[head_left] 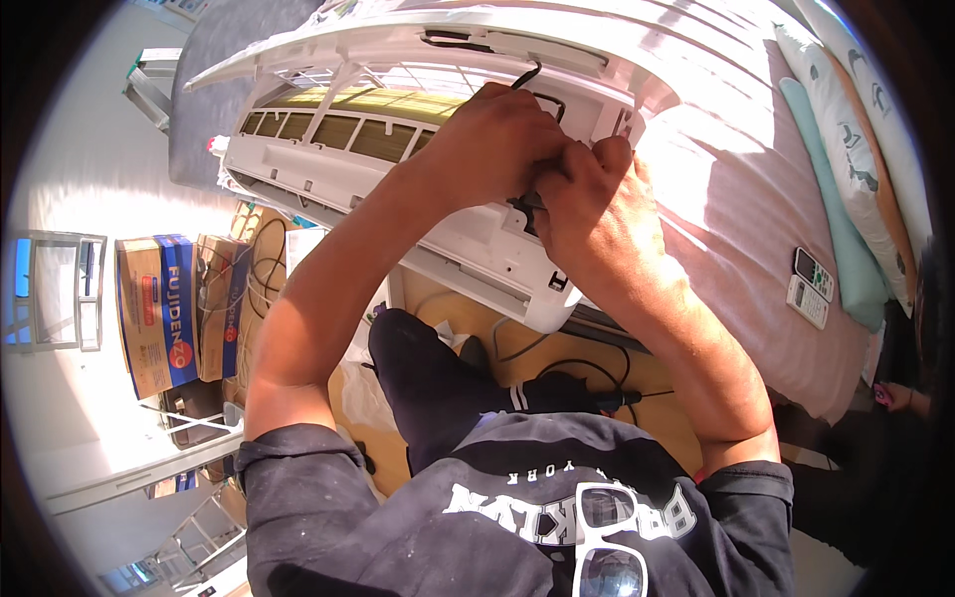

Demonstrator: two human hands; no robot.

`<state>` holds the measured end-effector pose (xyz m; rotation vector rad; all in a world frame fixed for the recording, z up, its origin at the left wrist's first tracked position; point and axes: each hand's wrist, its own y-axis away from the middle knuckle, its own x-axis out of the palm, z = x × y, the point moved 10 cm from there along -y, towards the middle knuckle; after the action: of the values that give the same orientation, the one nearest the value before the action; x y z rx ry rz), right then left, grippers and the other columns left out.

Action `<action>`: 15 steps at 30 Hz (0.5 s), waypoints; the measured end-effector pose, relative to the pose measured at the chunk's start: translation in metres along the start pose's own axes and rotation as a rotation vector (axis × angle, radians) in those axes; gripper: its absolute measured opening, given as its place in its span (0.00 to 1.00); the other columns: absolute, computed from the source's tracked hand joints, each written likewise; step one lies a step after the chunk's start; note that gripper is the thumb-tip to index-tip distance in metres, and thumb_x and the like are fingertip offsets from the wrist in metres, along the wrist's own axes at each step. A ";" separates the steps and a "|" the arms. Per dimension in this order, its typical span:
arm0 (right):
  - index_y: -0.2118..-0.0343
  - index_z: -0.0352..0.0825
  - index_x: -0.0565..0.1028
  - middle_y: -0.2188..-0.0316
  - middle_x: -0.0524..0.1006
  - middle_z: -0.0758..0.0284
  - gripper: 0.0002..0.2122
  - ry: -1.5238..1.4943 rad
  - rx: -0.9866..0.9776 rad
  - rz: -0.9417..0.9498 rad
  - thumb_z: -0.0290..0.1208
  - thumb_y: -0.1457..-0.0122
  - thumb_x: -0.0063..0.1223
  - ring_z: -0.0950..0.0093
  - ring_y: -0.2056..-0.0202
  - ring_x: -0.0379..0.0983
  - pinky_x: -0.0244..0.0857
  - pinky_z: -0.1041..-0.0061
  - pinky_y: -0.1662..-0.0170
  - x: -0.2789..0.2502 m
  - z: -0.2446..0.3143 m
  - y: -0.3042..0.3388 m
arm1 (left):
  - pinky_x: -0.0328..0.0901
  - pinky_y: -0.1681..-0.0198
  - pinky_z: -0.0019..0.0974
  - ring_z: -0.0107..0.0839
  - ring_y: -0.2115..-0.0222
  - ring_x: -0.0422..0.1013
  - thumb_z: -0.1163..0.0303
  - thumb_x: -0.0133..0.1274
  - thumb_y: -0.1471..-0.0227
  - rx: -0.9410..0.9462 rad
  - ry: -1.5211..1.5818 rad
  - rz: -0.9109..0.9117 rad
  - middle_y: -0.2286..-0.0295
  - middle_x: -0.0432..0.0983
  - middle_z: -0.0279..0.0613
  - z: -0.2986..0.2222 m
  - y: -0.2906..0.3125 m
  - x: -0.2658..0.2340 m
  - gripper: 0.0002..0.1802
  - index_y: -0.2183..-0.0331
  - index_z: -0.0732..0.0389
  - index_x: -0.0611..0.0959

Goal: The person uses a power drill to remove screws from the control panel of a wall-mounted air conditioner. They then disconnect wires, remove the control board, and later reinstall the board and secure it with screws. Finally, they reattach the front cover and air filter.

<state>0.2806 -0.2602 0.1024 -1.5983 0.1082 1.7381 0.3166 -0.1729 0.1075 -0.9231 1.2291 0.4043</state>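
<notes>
A white air conditioner indoor unit (477, 261) lies in front of me with its long front panel (373, 32) lifted, baring the yellow-green filter mesh (370, 139). My left hand (505, 139) and my right hand (600, 209) meet over the unit's right end. Their fingers are closed and pinched together around something small that they cover. Just above my left hand a short black cable (527, 75) sticks up. A dark part (524, 214) shows beneath my fingers, too hidden to name.
Under the unit's right side is a bed with a pink sheet (741, 229), holding two remote controls (813, 284) and pillows (846, 129). Cardboard boxes (159, 318) stand at left. Black cables (597, 373) cross the floor. Another person's hand (895, 398) shows at far right.
</notes>
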 end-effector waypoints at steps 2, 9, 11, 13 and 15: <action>0.62 0.33 0.87 0.55 0.82 0.58 0.09 0.010 0.053 -0.018 0.27 0.43 0.61 0.57 0.54 0.74 0.69 0.54 0.48 -0.003 0.000 -0.001 | 0.72 0.46 0.46 0.35 0.57 0.81 0.67 0.67 0.52 -0.043 0.006 0.055 0.69 0.85 0.27 0.000 0.007 0.004 0.13 0.61 0.45 0.92; 0.69 0.35 0.85 0.65 0.82 0.62 0.06 0.216 0.030 0.104 0.27 0.50 0.70 0.58 0.59 0.78 0.74 0.57 0.53 0.011 0.014 -0.018 | 0.71 0.42 0.47 0.38 0.54 0.79 0.71 0.68 0.53 -0.051 0.126 -0.073 0.63 0.87 0.27 0.010 0.021 -0.004 0.24 0.53 0.42 0.92; 0.70 0.35 0.84 0.68 0.83 0.62 0.06 0.219 0.054 0.110 0.27 0.51 0.70 0.58 0.60 0.79 0.75 0.57 0.54 0.010 0.011 -0.019 | 0.71 0.42 0.48 0.40 0.53 0.78 0.71 0.69 0.54 -0.040 0.151 -0.037 0.63 0.87 0.29 0.012 0.019 0.002 0.27 0.50 0.41 0.92; 0.72 0.36 0.84 0.70 0.83 0.62 0.06 0.162 0.110 0.060 0.28 0.52 0.71 0.59 0.61 0.79 0.75 0.57 0.55 0.004 0.003 -0.019 | 0.68 0.39 0.49 0.42 0.49 0.76 0.73 0.70 0.55 -0.079 0.225 -0.001 0.59 0.87 0.31 0.017 0.020 0.007 0.31 0.47 0.44 0.91; 0.70 0.33 0.86 0.69 0.85 0.58 0.05 0.107 0.032 0.077 0.27 0.49 0.67 0.57 0.59 0.81 0.75 0.55 0.55 0.006 0.006 -0.018 | 0.66 0.37 0.50 0.44 0.47 0.75 0.74 0.71 0.56 -0.118 0.267 0.031 0.58 0.87 0.33 0.020 0.021 0.012 0.32 0.46 0.45 0.91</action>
<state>0.2861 -0.2417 0.1058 -1.6834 0.2516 1.6991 0.3176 -0.1476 0.0897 -1.0859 1.4767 0.3897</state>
